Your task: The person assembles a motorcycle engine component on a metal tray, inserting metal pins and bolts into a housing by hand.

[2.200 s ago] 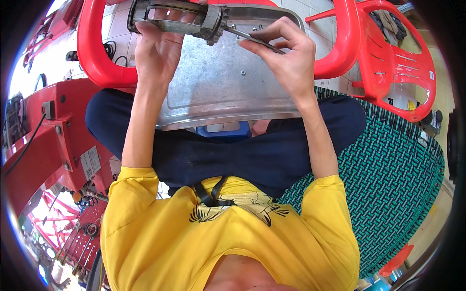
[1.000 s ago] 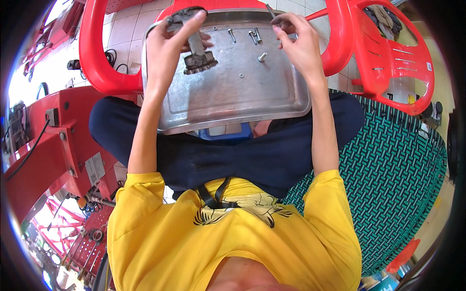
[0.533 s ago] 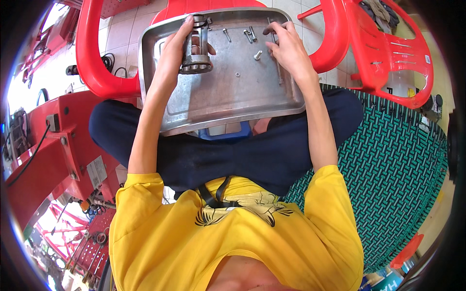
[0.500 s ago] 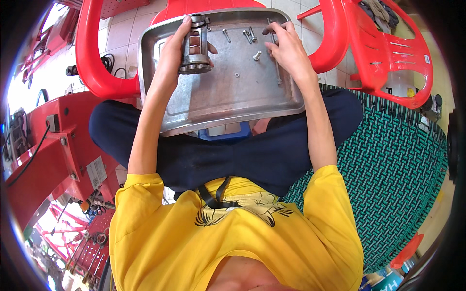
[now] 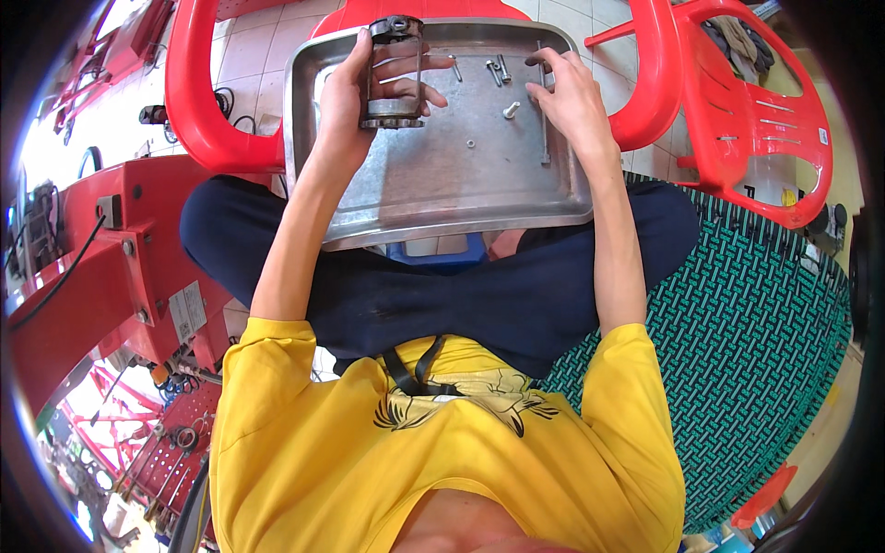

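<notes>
My left hand (image 5: 347,109) grips a dark, cage-like metal part (image 5: 395,109) above the left side of the metal tray (image 5: 406,217). Two round ends are joined by slim bars, and my fingers show through the gap between them. On the tray's right, my right hand (image 5: 573,97) has thumb and fingertips closed around a long thin metal rod (image 5: 545,138); the exact contact is partly hidden. Between my hands lie a slim bolt (image 5: 455,68), a pair of dark bolts (image 5: 499,70), a shiny short bolt (image 5: 512,110) and a small nut (image 5: 471,144).
The tray rests on a red plastic chair (image 5: 221,138) in front of my crossed legs. Another red chair (image 5: 751,120) stands at the far right. A green woven seat (image 5: 737,341) is to my right, and red metal machinery (image 5: 101,249) to my left.
The view has shifted, moving the scene rightward. My left hand has turned the cage-like part, and its open gap with my fingers behind now shows. The rod at my right hand has swung slightly.
</notes>
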Demonstrator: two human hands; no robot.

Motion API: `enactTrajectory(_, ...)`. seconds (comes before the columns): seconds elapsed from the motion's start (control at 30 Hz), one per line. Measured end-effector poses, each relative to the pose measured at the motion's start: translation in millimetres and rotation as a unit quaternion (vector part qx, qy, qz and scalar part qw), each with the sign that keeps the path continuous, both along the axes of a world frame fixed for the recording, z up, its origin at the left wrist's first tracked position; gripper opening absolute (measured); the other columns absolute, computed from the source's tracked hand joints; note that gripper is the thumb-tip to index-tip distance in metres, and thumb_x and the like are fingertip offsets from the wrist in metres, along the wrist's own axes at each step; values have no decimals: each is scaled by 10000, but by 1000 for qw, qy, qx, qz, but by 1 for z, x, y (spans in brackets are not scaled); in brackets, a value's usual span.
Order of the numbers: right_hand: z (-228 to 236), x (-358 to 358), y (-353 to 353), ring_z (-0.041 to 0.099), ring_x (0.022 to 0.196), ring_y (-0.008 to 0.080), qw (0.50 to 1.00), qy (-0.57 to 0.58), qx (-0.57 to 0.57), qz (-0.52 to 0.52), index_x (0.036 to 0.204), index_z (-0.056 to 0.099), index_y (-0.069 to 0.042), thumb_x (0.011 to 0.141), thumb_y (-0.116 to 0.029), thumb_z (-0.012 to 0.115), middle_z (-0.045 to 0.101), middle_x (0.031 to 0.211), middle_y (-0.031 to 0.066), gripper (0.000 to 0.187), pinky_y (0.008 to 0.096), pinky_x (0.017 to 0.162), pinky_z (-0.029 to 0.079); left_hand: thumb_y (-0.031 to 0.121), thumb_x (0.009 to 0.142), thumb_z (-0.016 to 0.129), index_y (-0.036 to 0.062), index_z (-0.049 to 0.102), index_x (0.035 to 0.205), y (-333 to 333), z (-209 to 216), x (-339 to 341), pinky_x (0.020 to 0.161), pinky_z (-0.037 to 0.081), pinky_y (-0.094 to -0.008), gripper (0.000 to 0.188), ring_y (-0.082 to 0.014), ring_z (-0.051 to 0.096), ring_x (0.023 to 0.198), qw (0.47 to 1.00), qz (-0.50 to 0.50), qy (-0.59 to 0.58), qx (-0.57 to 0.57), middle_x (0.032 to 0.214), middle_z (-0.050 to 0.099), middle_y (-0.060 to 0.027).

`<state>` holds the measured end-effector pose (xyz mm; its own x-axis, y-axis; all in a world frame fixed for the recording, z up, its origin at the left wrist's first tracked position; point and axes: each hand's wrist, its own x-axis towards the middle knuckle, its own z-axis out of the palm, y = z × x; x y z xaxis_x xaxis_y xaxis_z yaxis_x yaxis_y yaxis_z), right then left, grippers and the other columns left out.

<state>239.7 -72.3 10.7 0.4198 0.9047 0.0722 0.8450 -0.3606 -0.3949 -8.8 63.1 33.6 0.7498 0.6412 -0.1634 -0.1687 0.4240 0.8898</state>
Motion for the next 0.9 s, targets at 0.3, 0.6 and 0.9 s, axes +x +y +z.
enactTrajectory(0.3, 4, 0, 4, 635, 1084, 378, 999, -12, -43, 11, 1207, 633, -93, 840, -137, 733, 622, 1171, 155, 383, 488, 907, 524, 485, 1087, 302, -14, 502, 1357, -3, 3, 4, 823, 601, -338, 602, -264, 702, 1033, 998, 39, -1, 44, 1263, 655, -194)
enactTrajectory(0.6, -11, 5, 3, 627, 1064, 403, 998, -41, -45, 30, 1191, 621, -49, 856, -126, 723, 624, 1147, 180, 359, 483, 905, 520, 321, 1063, 516, -44, 553, 1322, -1, -6, 6, 924, 560, -383, 450, -241, 688, 1082, 988, 94, -1, 121, 1180, 697, -168)
enactTrajectory(0.9, -17, 8, 2, 636, 1056, 416, 998, -43, -5, 43, 1192, 633, -52, 881, -149, 708, 616, 1173, 176, 334, 490, 904, 528, 8, 890, 737, -24, 613, 1241, -5, -10, 7, 1040, 484, -370, 374, -225, 669, 1133, 971, 138, -3, 198, 1198, 694, -132)
